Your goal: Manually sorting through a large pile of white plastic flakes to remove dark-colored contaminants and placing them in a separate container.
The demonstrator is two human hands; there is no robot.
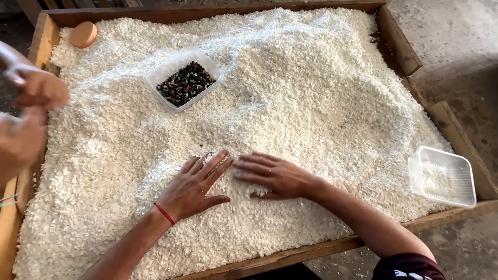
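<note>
A big wooden tray (399, 36) is heaped with white rice-like grains (311, 88). My left hand (194, 184), with a red thread at the wrist, lies flat on the grains near the front, fingers spread. My right hand (275, 176) rests flat beside it, fingertips almost touching the left ones. Neither hand holds anything. A clear plastic container (161, 72) with dark bits (185, 83) sits on the grains at the upper left, well beyond both hands.
An empty clear plastic container (442, 176) lies at the tray's right edge. A round orange-brown object (83, 34) sits in the far left corner. Another person's hands (28, 116) hover blurred at the left edge. Concrete floor (456, 46) lies beyond the tray on the right.
</note>
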